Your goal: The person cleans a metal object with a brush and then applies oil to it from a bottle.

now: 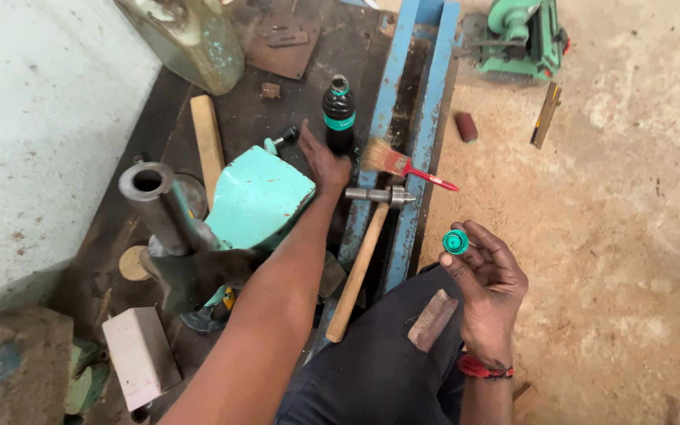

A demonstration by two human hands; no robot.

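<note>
My left hand (323,164) reaches forward and wraps the lower part of a dark bottle (338,110) with a green band, which stands upright and uncapped on the dark bench. My right hand (488,285) is held palm up over the sandy floor, pinching a small green bottle cap (456,241) between thumb and fingertips. A paintbrush (399,164) with a red handle lies just right of the bottle. Below it rests a hammer (365,252) with a wooden handle.
A turquoise metal housing (257,197) and a steel pipe (159,206) sit left of my arm. Blue steel rails (423,86) run along the bench edge. A green machine (522,35) stands far right on the floor. A white block (139,354) lies low left.
</note>
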